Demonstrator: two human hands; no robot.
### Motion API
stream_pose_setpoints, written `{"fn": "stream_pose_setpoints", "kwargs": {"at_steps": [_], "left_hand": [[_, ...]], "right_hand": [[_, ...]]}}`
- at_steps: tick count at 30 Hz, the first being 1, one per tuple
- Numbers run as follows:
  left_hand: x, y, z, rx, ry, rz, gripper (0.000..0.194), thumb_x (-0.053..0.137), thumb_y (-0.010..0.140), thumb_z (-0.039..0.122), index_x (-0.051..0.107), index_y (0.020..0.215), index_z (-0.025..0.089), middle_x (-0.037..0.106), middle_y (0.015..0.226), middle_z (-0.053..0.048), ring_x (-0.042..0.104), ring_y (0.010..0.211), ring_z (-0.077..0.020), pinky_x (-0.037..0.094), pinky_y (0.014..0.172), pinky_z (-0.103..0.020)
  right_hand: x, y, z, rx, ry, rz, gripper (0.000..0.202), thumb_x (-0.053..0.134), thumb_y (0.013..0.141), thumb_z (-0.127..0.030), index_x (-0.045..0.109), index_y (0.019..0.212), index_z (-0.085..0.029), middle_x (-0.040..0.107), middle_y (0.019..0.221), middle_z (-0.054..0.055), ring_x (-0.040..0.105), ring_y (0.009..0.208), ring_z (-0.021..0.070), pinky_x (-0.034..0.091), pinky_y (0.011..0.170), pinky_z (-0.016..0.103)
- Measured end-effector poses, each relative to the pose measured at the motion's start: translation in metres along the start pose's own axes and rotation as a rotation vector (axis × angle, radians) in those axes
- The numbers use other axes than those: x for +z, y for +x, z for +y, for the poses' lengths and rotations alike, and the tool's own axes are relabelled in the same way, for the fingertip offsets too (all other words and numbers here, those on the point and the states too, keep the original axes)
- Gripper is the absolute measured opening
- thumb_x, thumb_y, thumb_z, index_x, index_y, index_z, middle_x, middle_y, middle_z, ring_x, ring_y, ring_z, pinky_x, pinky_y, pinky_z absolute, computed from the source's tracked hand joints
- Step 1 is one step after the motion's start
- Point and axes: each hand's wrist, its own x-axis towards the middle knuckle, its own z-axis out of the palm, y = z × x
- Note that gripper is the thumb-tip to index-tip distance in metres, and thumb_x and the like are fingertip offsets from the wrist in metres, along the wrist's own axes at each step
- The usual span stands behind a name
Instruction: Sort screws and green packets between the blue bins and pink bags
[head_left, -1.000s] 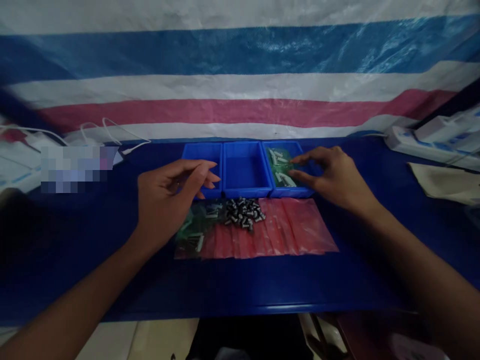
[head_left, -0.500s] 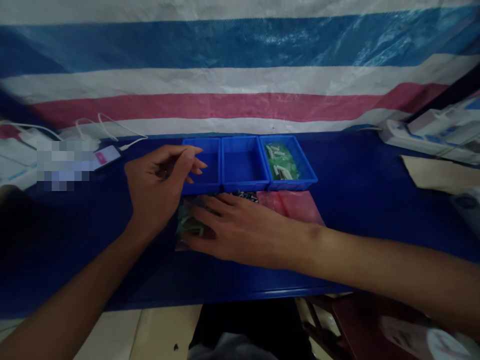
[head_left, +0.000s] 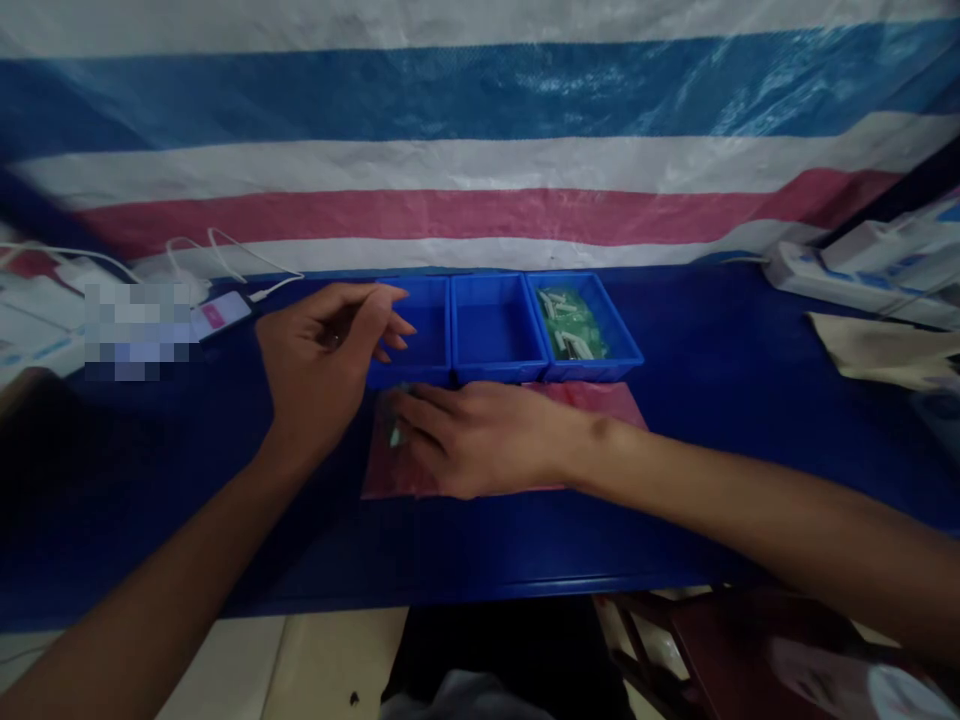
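My left hand (head_left: 322, 350) hovers over the left blue tray (head_left: 431, 318), thumb close to the index finger and the other fingers curled; whether anything is between them does not show. My right hand (head_left: 480, 435) is lowered over the pink bags (head_left: 394, 470) in front of the trays, its fingers bent around a dark and greenish clear bag (head_left: 396, 432) that is partly hidden and blurred. The middle tray (head_left: 489, 320) has nothing in it. In the right tray (head_left: 626, 355) lies a green bag (head_left: 574, 325) with white pieces on it.
A phone (head_left: 221, 315) with white cables lies at the left, near white power strips. At the right are another power strip (head_left: 847, 280) and a beige sheet (head_left: 885, 350). A striped tarp (head_left: 480, 215) hangs behind the blue table (head_left: 480, 550).
The fingers of my right hand have drawn together around the greenish bag, and more of the pink bag at the left shows. My left hand has hardly moved.
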Motion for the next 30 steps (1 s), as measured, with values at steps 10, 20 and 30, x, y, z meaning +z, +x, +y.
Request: {"fn": "stream_pose_setpoints", "kwargs": {"at_steps": [10,20,30], "left_hand": [[0.003,-0.008,-0.002,0.018,0.100,-0.046,0.013,0.073,0.097,0.027,0.086,0.094,0.025,0.078,0.073,0.003,0.071,0.060,-0.0102,0.058,0.056,-0.019],[0.001,-0.023,0.001,0.169,0.414,-0.166,0.015,0.072,0.102,0.038,0.085,0.108,0.043,0.082,0.082,0.005,0.076,0.070,-0.0179,0.059,0.066,-0.033],[0.005,-0.019,0.013,0.335,0.399,-0.270,0.028,0.077,0.094,0.023,0.084,0.111,0.044,0.084,0.089,0.005,0.075,0.067,-0.0200,0.060,0.064,-0.037]], "right_hand": [[-0.015,-0.086,0.024,0.140,0.244,0.394,0.014,0.067,0.104,-0.010,0.078,0.097,-0.011,0.082,0.124,0.013,0.081,0.116,0.0258,0.071,0.095,0.035],[-0.026,-0.104,0.021,0.030,-0.103,0.315,0.026,0.064,0.103,-0.008,0.078,0.084,-0.021,0.083,0.093,0.005,0.074,0.080,0.0169,0.063,0.068,0.030],[-0.041,-0.120,0.034,0.261,-0.057,0.211,0.019,0.063,0.108,-0.019,0.081,0.105,-0.024,0.079,0.082,0.001,0.073,0.072,0.0161,0.057,0.057,0.029]]}}
